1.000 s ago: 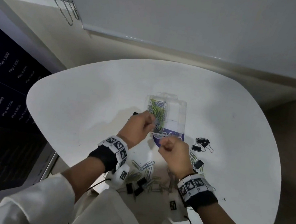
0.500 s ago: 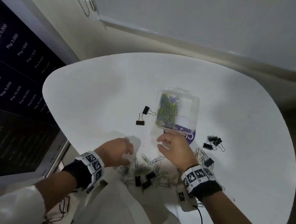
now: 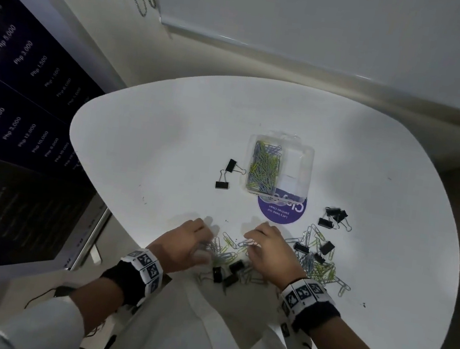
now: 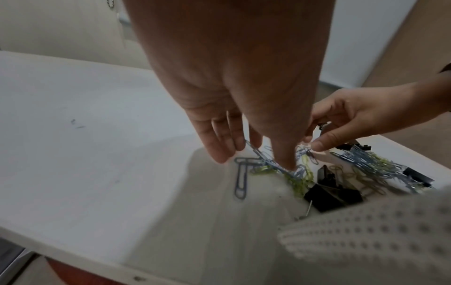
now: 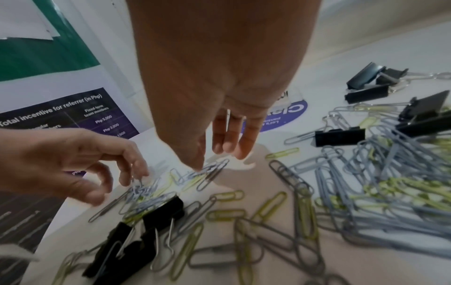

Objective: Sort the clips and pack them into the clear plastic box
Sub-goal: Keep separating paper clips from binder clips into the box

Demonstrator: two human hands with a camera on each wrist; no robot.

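Mid-desk, the clear plastic box (image 3: 305, 166), left compartment packed with yellow-green and blue-grey paper clips. Drawn back from it within the last second, both now down among the loose paper clips (image 3: 227, 252) at the near edge of the white desk (image 3: 153, 146). Likely a fresh gather after a drop. Grip of the left hand (image 3: 184, 244) wide, fingertips touching clips. Grip of the right hand (image 3: 269, 252) narrow, thumb and forefinger nearly meeting; cannot tell whether anything caught. Scattered, unsorted, the black binder clips (image 3: 334, 217).

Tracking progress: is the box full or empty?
Partly full: paper clips fill the left side of the box; the right side shows none.
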